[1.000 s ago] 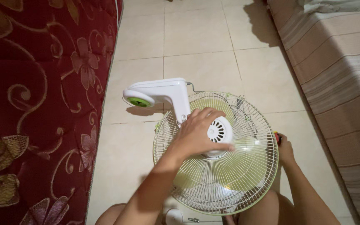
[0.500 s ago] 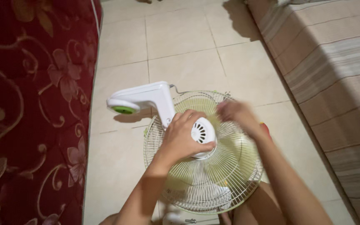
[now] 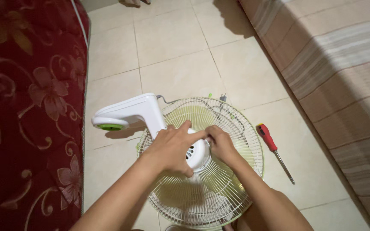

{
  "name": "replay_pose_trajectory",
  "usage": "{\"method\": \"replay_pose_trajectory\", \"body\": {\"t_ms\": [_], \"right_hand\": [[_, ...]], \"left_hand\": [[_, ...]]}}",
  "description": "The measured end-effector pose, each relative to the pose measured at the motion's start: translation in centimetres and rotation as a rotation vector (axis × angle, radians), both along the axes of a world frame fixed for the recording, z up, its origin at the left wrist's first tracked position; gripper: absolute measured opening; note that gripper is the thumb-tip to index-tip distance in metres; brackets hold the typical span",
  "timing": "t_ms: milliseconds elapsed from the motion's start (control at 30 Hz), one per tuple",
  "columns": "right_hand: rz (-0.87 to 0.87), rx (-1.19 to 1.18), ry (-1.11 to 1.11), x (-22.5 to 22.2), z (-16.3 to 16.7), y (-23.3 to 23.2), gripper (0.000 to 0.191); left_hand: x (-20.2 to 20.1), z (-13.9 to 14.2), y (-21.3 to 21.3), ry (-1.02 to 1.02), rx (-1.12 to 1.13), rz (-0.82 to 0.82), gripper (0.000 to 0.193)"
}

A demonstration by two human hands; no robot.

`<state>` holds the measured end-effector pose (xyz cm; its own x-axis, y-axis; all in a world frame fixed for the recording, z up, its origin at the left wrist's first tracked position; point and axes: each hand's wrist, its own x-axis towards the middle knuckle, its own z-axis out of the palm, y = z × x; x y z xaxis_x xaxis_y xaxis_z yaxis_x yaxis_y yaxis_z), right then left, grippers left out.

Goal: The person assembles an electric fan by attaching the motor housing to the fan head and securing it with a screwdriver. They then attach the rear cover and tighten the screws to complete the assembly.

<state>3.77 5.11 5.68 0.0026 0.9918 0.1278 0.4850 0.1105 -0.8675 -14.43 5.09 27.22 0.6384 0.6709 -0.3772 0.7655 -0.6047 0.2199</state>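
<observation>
White plastic motor housing [image 3: 198, 155] sits under both hands: left hand [image 3: 170, 147] fingers curl closed over it, right hand [image 3: 220, 143] fingers pinch its edge, round wire fan grille [image 3: 210, 188] beneath; red-handled screwdriver [image 3: 274, 149] lies right of them on glossy tile.

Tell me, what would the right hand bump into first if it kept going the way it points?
Probably the left hand: the right hand points left, fingertips almost touching it over the fan's white hub.
</observation>
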Motion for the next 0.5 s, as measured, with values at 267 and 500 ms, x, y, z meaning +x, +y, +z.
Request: {"method": "replay_pose_trajectory", "body": {"t_ms": [267,500], "right_hand": [[-0.02,-0.001,-0.005,-0.2,1.0,-0.2,0.024],[-0.07,-0.059,0.058,-0.7,0.4,-0.1,0.016]], "left_hand": [[1.9,0.0,0.1,0.107,-0.028,-0.013,0.115],[1.6,-0.3,-0.2,0.054,-0.051,0.082,0.113]]}}
